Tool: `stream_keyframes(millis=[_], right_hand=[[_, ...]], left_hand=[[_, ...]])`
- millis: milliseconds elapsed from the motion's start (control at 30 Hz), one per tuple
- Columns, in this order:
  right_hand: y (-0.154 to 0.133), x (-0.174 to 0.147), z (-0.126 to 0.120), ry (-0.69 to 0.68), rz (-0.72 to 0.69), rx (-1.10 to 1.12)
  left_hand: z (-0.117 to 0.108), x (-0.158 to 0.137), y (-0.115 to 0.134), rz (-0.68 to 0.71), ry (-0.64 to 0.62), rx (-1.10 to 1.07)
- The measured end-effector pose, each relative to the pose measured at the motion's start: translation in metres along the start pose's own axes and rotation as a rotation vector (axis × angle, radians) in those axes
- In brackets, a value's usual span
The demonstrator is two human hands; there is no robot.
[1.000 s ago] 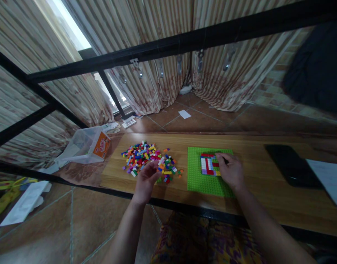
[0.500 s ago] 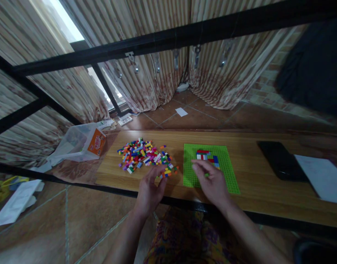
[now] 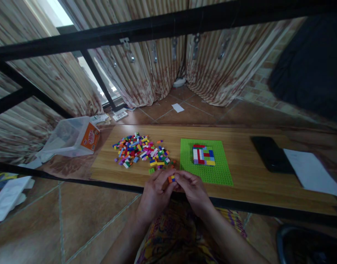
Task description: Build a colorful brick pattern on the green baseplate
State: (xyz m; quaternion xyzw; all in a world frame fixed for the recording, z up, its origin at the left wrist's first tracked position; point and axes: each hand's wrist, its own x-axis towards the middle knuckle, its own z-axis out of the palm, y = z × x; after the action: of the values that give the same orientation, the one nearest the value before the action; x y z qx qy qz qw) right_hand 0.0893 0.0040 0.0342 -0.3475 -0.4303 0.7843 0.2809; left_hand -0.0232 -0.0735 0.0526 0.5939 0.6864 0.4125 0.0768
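Near the front edge of the wooden table, my left hand (image 3: 159, 189) and my right hand (image 3: 190, 186) come together around a small cluster of toy bricks (image 3: 171, 179), orange, yellow and blue. The fingers of both hands close on it and partly hide it. Just beyond my right hand lies a green baseplate (image 3: 225, 172). On it sits a flat block of joined bricks (image 3: 203, 155) in red, white, blue, yellow and lilac. Beyond my left hand spreads a loose pile of coloured bricks (image 3: 142, 148).
A clear plastic box (image 3: 70, 137) with an orange label stands left of the pile. To the right on the table (image 3: 256, 187) lie a black phone-like slab (image 3: 271, 156) and a white sheet (image 3: 312, 170). A black metal bar (image 3: 157, 29) crosses above.
My right hand has moved left, off the baseplate, uncovering the joined bricks. My left hand has drawn from the pile's edge toward the front, and both now meet around the small brick cluster.
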Motion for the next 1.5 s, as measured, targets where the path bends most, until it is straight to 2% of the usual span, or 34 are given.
stream_keyframes(millis=[167, 333, 500, 633, 867, 1000, 1067, 1133, 1267, 1333, 1400, 1500], right_hand=[[0.001, -0.005, 0.005, 0.012, 0.025, 0.057], [0.012, -0.013, 0.003, 0.009, 0.061, 0.115], [0.022, -0.020, 0.002, 0.061, 0.202, 0.254], [0.023, -0.021, 0.002, 0.036, 0.265, 0.330], [0.021, -0.018, 0.001, -0.003, 0.243, 0.336], [0.020, -0.013, 0.000, 0.038, 0.214, 0.294], [0.022, -0.006, -0.003, 0.068, 0.158, 0.188], [0.023, 0.005, -0.005, 0.098, 0.035, -0.034], [0.022, 0.035, -0.008, 0.055, -0.378, -0.700], [0.021, 0.048, -0.006, -0.004, -0.525, -0.930], [0.021, 0.058, -0.004, -0.053, -0.600, -1.047], [0.026, 0.067, -0.002, -0.077, -0.651, -1.105]], left_hand=[[-0.002, -0.004, -0.001, -0.003, 0.076, -0.022], [-0.005, -0.016, -0.001, -0.038, 0.035, -0.155], [-0.001, -0.029, -0.004, -0.147, 0.048, -0.233], [0.002, -0.031, -0.007, -0.251, 0.078, -0.331], [0.004, -0.029, -0.015, -0.348, 0.117, -0.639], [0.004, -0.032, -0.019, -0.374, 0.147, -0.687], [0.003, -0.033, -0.025, -0.372, 0.167, -0.651], [0.001, -0.033, -0.033, -0.351, 0.184, -0.569], [-0.005, -0.033, -0.052, -0.310, 0.209, -0.279], [-0.007, -0.033, -0.059, -0.322, 0.222, -0.180], [-0.007, -0.033, -0.064, -0.340, 0.232, -0.142], [-0.004, -0.034, -0.069, -0.348, 0.231, -0.128]])
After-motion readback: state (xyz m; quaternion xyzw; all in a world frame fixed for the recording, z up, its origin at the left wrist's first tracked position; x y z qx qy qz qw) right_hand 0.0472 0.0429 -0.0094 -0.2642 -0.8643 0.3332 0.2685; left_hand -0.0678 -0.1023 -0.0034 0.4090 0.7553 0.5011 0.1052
